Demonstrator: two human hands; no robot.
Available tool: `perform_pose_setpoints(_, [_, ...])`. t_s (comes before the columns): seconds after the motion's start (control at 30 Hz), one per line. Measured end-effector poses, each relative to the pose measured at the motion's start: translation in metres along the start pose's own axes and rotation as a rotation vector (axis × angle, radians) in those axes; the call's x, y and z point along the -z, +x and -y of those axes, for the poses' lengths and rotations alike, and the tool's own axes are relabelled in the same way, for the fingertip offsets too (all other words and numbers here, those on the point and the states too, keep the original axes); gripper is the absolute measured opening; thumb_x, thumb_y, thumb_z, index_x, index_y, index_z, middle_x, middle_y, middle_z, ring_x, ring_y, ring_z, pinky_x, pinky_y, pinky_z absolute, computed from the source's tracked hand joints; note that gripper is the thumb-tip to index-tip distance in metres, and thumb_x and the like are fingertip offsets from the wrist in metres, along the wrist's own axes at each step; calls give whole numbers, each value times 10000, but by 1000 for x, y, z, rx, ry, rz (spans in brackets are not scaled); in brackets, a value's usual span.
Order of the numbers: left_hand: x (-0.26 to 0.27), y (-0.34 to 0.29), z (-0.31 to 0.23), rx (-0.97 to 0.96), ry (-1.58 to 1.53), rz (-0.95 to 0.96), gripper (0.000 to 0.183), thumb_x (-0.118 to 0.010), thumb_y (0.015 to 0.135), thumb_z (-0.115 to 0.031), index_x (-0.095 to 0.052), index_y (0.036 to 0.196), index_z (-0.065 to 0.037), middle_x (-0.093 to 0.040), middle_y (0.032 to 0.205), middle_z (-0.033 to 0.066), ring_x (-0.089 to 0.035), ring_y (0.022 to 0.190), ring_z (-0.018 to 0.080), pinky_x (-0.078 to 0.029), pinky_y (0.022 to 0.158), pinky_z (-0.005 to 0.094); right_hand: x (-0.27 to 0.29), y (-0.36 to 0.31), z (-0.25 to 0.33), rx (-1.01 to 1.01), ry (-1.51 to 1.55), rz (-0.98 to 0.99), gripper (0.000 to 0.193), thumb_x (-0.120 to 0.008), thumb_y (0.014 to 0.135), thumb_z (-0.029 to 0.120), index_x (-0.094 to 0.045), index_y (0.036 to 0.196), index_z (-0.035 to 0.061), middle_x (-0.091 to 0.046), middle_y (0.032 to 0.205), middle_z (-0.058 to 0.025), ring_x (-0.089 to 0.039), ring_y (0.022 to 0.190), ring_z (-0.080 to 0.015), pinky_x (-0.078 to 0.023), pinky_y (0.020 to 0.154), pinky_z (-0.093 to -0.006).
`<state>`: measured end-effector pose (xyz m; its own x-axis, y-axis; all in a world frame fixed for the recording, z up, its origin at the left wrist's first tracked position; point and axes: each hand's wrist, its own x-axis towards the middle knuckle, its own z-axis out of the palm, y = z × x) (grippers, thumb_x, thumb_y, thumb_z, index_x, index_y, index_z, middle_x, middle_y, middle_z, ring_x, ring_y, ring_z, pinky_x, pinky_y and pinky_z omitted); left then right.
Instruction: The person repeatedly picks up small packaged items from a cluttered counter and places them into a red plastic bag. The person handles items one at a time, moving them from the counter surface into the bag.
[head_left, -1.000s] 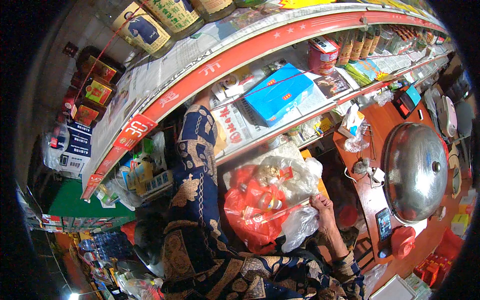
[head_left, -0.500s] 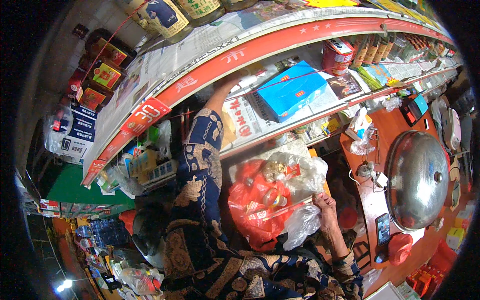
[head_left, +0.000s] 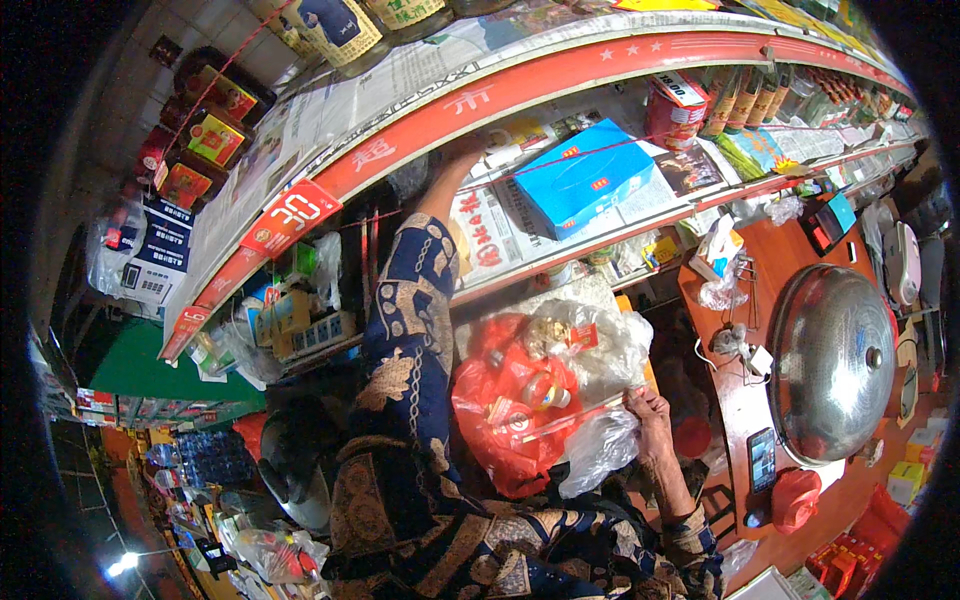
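My left hand (head_left: 462,158) reaches into the shelf under its red edge strip, with its fingers mostly hidden. Close to it lies a small white object (head_left: 504,156); whether I touch it cannot be made out. Right of that stands a blue cardboard box (head_left: 585,180) on newspaper. My right hand (head_left: 650,404) is closed, fingers curled on the edge of a clear plastic bag (head_left: 603,450). Beside that bag lies a red plastic bag (head_left: 490,420) with a small jar (head_left: 546,391) in it. Another clear bag (head_left: 600,345) with contents sits just behind.
The red shelf edge (head_left: 560,75) runs above my left arm, with bottles (head_left: 345,30) on top. A red tub (head_left: 677,110) stands beyond the box. On the right, a reddish table holds a domed metal lid (head_left: 835,365), a phone (head_left: 762,460) and a red bag (head_left: 797,498).
My left forearm has shifted slightly to the right within the shelf. The view has tilted a little. My right hand keeps its hold on the bag.
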<state>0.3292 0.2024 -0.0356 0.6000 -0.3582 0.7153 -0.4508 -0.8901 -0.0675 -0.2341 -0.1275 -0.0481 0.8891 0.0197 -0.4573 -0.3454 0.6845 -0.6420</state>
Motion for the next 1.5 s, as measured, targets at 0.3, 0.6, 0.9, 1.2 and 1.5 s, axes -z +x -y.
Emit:
perform_pose_setpoints(0.3, [206,-26,-186,491,-908,357,165,-668,831,-87,-676,977,-10,-705,897,76,-663,793,136,-525,678,289,2,-13,31,23,-73,-99,147,-621,923,163,-660,849,43,-584,715,48,-490,607,-42,-398,580,-213])
perform_pose_setpoints(0.6, [363,-159,-264,473,-1244,1400,270,-498,940,-107,-583,1136,59,-654,952,134,-640,802,145,-524,705,294,-25,-5,52,75,-89,-37,144,-601,919,108,-638,798,41,-600,738,31,-501,629,-47,-404,598,-219])
perform_pose_setpoints(0.9, [412,-186,-275,297,-1112,1046,279,-521,963,-170,-584,1110,59,-625,854,73,-608,777,123,-503,675,265,-46,-7,45,76,-134,50,128,-631,906,136,-667,829,41,-644,753,12,-536,635,-52,-417,591,-229])
perform_pose_setpoints(1.2, [446,-183,-287,607,-1147,1280,307,-490,950,-165,-576,1211,-28,-541,753,-11,-516,618,78,-463,518,234,-58,-5,47,56,-201,50,202,-592,944,229,-663,923,41,-666,828,-9,-564,636,-72,-424,573,-222])
perform_pose_setpoints(1.5, [423,-224,-157,1049,-818,498,181,-511,912,-110,-618,871,30,-604,626,53,-502,429,91,-395,370,237,-24,-40,57,32,-245,73,212,-573,935,174,-666,998,-6,-637,772,-32,-581,680,-94,-463,610,-228])
